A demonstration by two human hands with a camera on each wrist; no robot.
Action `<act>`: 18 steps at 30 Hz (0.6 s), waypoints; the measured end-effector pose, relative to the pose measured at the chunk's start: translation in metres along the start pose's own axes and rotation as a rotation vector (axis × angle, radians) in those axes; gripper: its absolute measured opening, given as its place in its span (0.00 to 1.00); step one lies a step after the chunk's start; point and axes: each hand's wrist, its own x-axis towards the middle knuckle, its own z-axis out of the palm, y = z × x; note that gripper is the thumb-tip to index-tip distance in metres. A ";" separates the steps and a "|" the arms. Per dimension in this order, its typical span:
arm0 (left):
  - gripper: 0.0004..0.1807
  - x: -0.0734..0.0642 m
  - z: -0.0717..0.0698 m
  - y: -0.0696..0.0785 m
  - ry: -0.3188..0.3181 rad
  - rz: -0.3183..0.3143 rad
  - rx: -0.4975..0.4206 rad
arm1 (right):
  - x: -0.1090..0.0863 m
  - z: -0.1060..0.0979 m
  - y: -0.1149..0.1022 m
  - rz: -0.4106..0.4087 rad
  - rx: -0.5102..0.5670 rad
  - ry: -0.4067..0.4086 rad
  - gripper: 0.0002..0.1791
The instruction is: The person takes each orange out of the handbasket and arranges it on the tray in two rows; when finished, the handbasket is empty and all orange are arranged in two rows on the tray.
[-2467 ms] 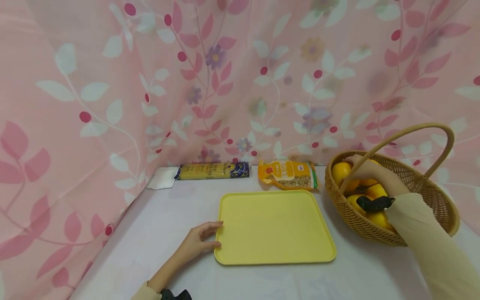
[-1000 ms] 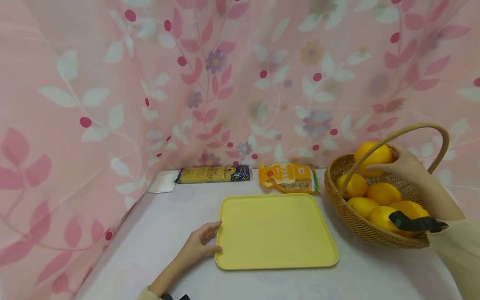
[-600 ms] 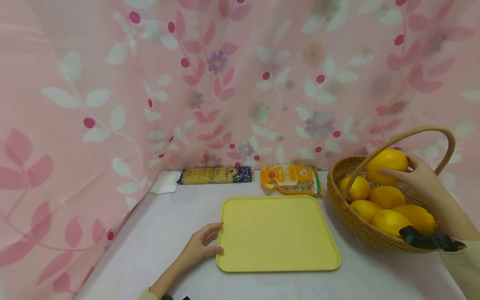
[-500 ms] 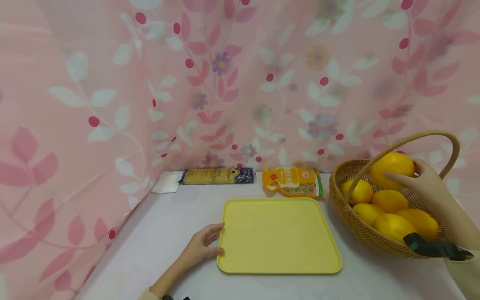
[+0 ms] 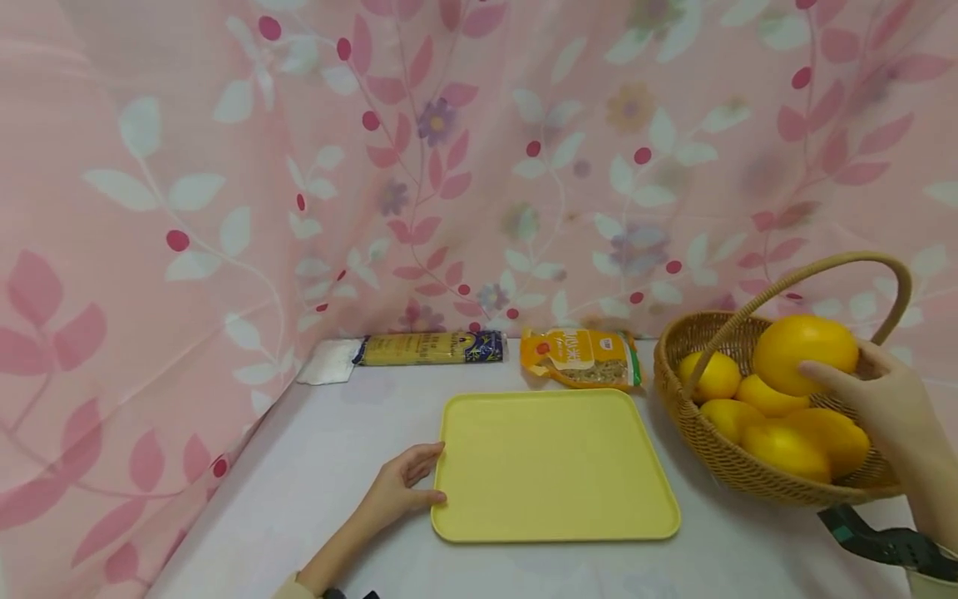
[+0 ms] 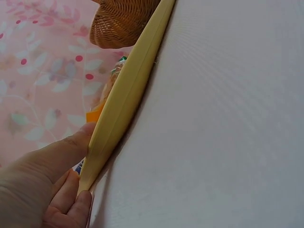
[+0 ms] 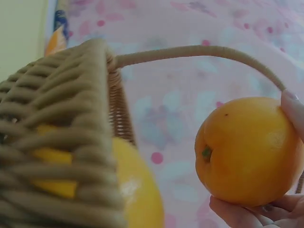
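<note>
In the head view, my right hand point(image 5: 894, 399) holds a large orange point(image 5: 804, 353), thumb along its near side, above the wicker basket point(image 5: 696, 437). A green stem shows on the same orange point(image 7: 251, 152) in the right wrist view, with fingers beneath it and a finger or thumb at its upper side. Several yellow and orange fruits lie in the basket, among them a lemon-like one point(image 5: 714, 376). My left hand point(image 5: 397, 491) touches the left edge of a pale yellow tray point(image 5: 557, 466), thumb and fingertips spread apart along the rim. The tray lies flat on the white tablecloth.
A long pack of noodles point(image 5: 430, 348) and an orange bag of grain point(image 5: 582, 358) lie behind the tray. At the back left sits a flat white packet point(image 5: 329, 362). The basket's tall handle point(image 5: 816, 270) arches beside the right hand. A pink floral curtain point(image 5: 479, 166) hangs behind.
My right hand, first reaching down into the basket, has lifted the orange out from among the other fruits and moved it right and toward me. The left hand stays at the tray's edge.
</note>
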 end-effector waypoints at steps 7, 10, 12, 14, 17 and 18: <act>0.36 -0.001 0.004 -0.005 -0.029 0.006 -0.018 | -0.020 0.002 -0.011 -0.111 0.152 0.050 0.37; 0.35 0.000 0.004 -0.004 -0.021 -0.006 0.000 | -0.025 0.006 -0.020 -0.196 0.194 0.039 0.35; 0.34 0.002 0.003 -0.004 -0.002 -0.013 0.013 | -0.026 0.010 -0.025 -0.244 0.277 0.012 0.32; 0.34 0.002 0.001 -0.003 0.006 -0.028 0.015 | -0.027 0.015 -0.031 -0.286 0.341 -0.036 0.29; 0.34 0.000 -0.001 -0.003 -0.003 -0.044 -0.007 | -0.028 0.025 -0.037 -0.329 0.483 -0.132 0.28; 0.33 -0.001 -0.002 -0.002 -0.005 -0.049 -0.012 | -0.028 0.029 -0.039 -0.341 0.511 -0.165 0.28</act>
